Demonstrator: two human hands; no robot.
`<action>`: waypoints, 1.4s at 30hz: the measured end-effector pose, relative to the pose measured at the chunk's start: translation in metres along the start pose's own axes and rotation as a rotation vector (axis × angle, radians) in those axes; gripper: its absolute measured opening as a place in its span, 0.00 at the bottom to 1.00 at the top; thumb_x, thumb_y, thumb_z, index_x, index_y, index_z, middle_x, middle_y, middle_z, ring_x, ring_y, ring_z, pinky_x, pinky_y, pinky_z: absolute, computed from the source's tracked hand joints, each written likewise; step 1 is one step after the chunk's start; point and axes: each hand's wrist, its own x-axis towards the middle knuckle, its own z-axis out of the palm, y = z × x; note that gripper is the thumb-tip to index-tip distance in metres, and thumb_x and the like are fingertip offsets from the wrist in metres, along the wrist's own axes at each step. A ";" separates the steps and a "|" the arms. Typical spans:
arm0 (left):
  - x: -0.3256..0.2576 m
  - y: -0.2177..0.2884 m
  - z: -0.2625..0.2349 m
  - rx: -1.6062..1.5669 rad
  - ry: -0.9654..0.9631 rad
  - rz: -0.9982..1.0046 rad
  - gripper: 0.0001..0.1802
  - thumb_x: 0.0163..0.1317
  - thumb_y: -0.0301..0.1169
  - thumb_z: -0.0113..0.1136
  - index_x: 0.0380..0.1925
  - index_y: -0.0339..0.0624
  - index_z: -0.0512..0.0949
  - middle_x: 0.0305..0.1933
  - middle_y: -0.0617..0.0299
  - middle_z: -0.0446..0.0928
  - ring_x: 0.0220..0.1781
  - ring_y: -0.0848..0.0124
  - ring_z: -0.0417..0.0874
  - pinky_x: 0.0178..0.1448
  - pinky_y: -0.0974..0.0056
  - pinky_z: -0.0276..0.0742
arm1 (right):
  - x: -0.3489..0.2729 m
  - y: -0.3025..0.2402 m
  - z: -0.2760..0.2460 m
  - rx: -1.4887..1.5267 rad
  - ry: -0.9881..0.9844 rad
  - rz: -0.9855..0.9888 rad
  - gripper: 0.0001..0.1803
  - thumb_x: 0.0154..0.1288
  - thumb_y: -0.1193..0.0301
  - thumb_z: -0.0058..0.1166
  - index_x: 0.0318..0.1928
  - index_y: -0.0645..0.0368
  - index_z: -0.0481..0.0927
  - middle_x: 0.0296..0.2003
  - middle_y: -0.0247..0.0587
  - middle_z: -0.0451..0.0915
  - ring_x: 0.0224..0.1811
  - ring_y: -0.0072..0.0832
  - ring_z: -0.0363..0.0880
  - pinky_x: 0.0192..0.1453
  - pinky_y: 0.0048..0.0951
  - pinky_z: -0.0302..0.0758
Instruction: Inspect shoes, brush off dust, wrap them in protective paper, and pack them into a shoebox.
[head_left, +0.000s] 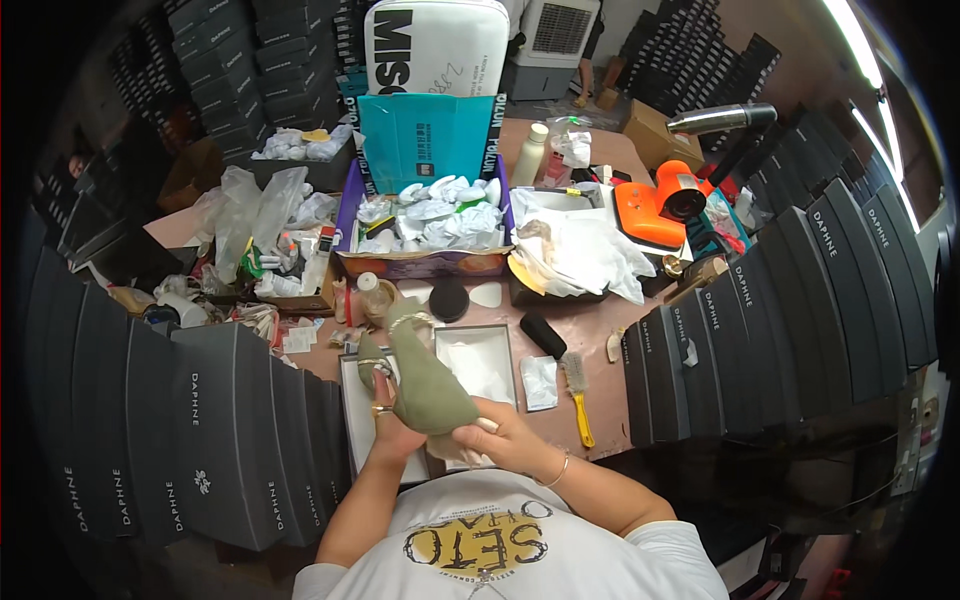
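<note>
An olive-green shoe (430,385) with a pale braided trim is held up in front of my chest. My right hand (505,437) is closed on its lower end, thumb on top. My left hand (396,425) is closed at its left side, with fingers partly hidden behind it. A second olive-green shoe (371,352) with similar trim shows just above my left fingers and seems held with the first. Below lie an open shoe box (503,345) with white paper inside and a pale box part (354,400), partly covered by my left arm.
Dark shoe boxes stand in rows at left (225,430) and right (740,350). A yellow-handled brush (581,410), black brush-like block (543,336) and white packet (539,384) lie right. Behind are a purple carton (425,264) of crumpled paper and an orange machine (650,212).
</note>
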 end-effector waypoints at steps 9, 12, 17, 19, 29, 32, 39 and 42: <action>-0.023 0.075 0.088 -0.337 -0.325 0.353 0.33 0.60 0.52 0.57 0.56 0.37 0.69 0.50 0.51 0.73 0.49 0.65 0.77 0.54 0.62 0.76 | 0.009 0.026 0.021 -0.103 -0.207 0.256 0.25 0.67 0.67 0.54 0.61 0.62 0.64 0.43 0.37 0.78 0.43 0.16 0.73 0.48 0.24 0.71; -0.038 0.084 0.061 0.257 0.083 0.387 0.32 0.64 0.57 0.48 0.54 0.42 0.71 0.45 0.53 0.77 0.43 0.65 0.81 0.48 0.61 0.79 | 0.006 0.030 -0.007 -0.448 0.136 0.243 0.14 0.65 0.72 0.54 0.48 0.64 0.68 0.30 0.38 0.79 0.28 0.17 0.75 0.33 0.21 0.73; -0.072 0.032 0.024 0.423 0.100 -0.148 0.31 0.68 0.56 0.42 0.55 0.41 0.68 0.49 0.57 0.76 0.45 0.68 0.81 0.48 0.61 0.80 | 0.026 0.006 0.004 -1.086 0.272 -0.544 0.09 0.58 0.73 0.60 0.33 0.60 0.71 0.24 0.38 0.74 0.20 0.29 0.74 0.24 0.26 0.71; -0.066 0.012 0.024 0.415 0.081 -0.210 0.31 0.69 0.55 0.40 0.58 0.40 0.67 0.52 0.56 0.75 0.48 0.67 0.80 0.52 0.61 0.78 | 0.019 0.014 0.025 -1.122 -0.041 -0.595 0.10 0.56 0.68 0.61 0.29 0.56 0.72 0.22 0.37 0.70 0.20 0.35 0.73 0.23 0.32 0.70; -0.062 -0.015 -0.006 0.314 0.009 -0.179 0.30 0.69 0.54 0.42 0.56 0.40 0.68 0.51 0.55 0.76 0.51 0.66 0.78 0.53 0.62 0.77 | 0.051 0.060 -0.009 -1.135 0.171 -0.435 0.12 0.62 0.66 0.55 0.26 0.56 0.69 0.22 0.39 0.74 0.21 0.37 0.77 0.22 0.36 0.72; -0.067 -0.021 0.015 0.325 0.206 -0.068 0.30 0.68 0.54 0.42 0.57 0.42 0.67 0.51 0.55 0.75 0.50 0.66 0.78 0.51 0.63 0.77 | 0.017 0.068 0.008 -1.139 -0.061 -0.418 0.13 0.61 0.63 0.56 0.26 0.55 0.68 0.20 0.39 0.74 0.21 0.37 0.78 0.22 0.36 0.72; -0.074 -0.023 0.012 0.374 0.103 -0.038 0.30 0.67 0.55 0.44 0.58 0.43 0.67 0.51 0.57 0.75 0.49 0.67 0.78 0.50 0.64 0.77 | 0.051 0.054 0.002 -1.156 0.106 -0.424 0.13 0.64 0.64 0.52 0.26 0.56 0.68 0.22 0.41 0.74 0.21 0.40 0.77 0.22 0.38 0.72; -0.073 -0.017 0.013 0.259 0.170 -0.112 0.30 0.67 0.55 0.45 0.58 0.43 0.67 0.51 0.58 0.75 0.48 0.68 0.78 0.52 0.63 0.76 | 0.024 0.057 0.018 -1.100 -0.113 -0.489 0.14 0.64 0.62 0.52 0.27 0.56 0.68 0.21 0.41 0.74 0.21 0.40 0.77 0.22 0.38 0.72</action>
